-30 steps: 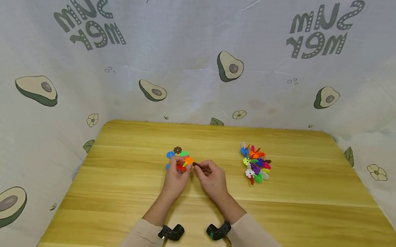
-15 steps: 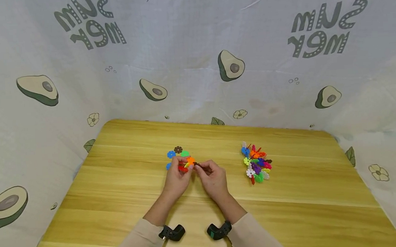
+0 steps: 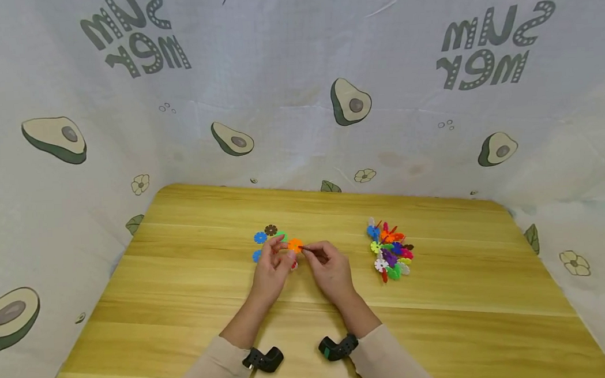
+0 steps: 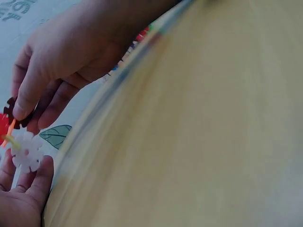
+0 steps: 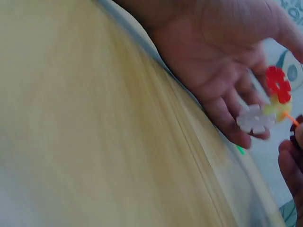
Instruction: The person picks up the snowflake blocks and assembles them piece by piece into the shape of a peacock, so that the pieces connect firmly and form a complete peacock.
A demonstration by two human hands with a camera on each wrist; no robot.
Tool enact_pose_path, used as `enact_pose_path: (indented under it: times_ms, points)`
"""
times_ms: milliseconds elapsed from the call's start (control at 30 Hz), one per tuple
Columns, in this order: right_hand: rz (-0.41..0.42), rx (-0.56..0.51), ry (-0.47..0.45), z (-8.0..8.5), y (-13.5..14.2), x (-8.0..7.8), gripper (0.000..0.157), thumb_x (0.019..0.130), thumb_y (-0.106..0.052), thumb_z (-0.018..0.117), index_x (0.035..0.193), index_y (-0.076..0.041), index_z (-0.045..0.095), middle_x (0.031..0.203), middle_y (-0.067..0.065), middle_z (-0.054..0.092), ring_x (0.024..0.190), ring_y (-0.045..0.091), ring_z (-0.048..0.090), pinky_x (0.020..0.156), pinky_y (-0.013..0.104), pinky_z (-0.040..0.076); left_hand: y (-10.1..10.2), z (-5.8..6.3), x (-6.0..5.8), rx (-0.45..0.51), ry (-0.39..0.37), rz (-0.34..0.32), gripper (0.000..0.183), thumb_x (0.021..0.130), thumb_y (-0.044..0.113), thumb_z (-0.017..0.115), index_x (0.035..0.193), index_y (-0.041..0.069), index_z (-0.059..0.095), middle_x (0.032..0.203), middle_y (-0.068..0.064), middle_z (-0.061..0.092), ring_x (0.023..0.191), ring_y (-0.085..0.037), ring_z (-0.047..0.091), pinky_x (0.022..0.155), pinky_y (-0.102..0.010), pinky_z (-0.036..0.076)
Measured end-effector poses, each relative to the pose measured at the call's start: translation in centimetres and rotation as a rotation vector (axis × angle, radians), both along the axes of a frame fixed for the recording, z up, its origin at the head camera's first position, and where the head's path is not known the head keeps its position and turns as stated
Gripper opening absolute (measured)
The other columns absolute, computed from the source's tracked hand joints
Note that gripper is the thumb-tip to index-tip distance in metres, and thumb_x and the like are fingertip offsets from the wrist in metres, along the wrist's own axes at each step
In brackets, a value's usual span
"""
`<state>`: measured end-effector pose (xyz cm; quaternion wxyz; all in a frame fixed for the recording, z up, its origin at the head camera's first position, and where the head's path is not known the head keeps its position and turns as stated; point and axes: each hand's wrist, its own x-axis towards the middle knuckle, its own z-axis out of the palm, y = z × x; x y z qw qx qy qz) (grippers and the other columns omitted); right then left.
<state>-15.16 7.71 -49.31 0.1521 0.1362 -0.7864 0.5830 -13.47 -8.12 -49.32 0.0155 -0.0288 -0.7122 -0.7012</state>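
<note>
My right hand (image 3: pixel 332 272) pinches a dark brown notched snowflake disc (image 4: pixel 10 107) between thumb and finger. Joined to it is an orange disc (image 3: pixel 295 245), seen edge-on in the wrist views. Yellow (image 5: pixel 283 109), white (image 5: pixel 255 118) and red (image 5: pixel 278 84) discs hang together with it in a small cluster. Beside this cluster is my left hand (image 3: pixel 267 278), its thumb parted from the loosely bent fingers. In the right wrist view, those fingers lie behind the white disc; whether they touch it I cannot tell.
Loose blue (image 3: pixel 260 237), brown (image 3: pixel 271 230) and green (image 3: pixel 281 235) discs lie just beyond my left hand. A larger multicoloured cluster of joined discs (image 3: pixel 389 253) sits to the right on the wooden table (image 3: pixel 469 271). A printed curtain (image 3: pixel 285 68) hangs behind.
My left hand has loosened its fingers from the cluster. The right hand has shifted slightly right with the brown disc, and the orange disc has turned to face the head camera.
</note>
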Motion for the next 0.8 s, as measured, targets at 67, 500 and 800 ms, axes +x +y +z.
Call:
enact_pose_path:
  times_ms: [67,500,800]
  points:
    - [0.029,0.017,-0.020,0.5,0.5,-0.1,0.008,0.091,-0.008,0.076,0.099,-0.010,0.076,0.100,0.008,0.078,0.089,0.021,0.076,0.078,0.018,0.061,-0.1,0.1,-0.2,0.038,-0.046,0.045,0.036,0.105,0.024,0.058,0.134,0.003,0.056,0.126,-0.014,0.063,0.105,-0.013,0.060,0.088,-0.019,0.051]
    - [0.065,0.274,-0.131,4.7,3.6,-0.5,0.023,0.094,-0.019,0.076,0.112,-0.005,0.073,0.109,0.011,0.076,0.098,0.025,0.074,0.085,0.035,0.065,-0.2,-0.1,-0.5,0.340,-0.182,0.016,0.012,0.103,0.012,0.058,0.105,0.000,0.061,0.092,0.004,0.064,0.080,-0.006,0.066,0.072,-0.016,0.058]
    - [-0.497,0.642,-0.382,6.1,11.9,-1.6,0.024,0.099,-0.028,0.065,0.106,-0.006,0.071,0.096,0.014,0.075,0.078,0.029,0.065,0.057,0.031,0.045,-0.1,0.0,-0.4,0.277,-0.183,0.025,0.011,0.102,0.014,0.061,0.102,0.003,0.063,0.090,0.006,0.063,0.080,-0.004,0.060,0.068,-0.015,0.052]
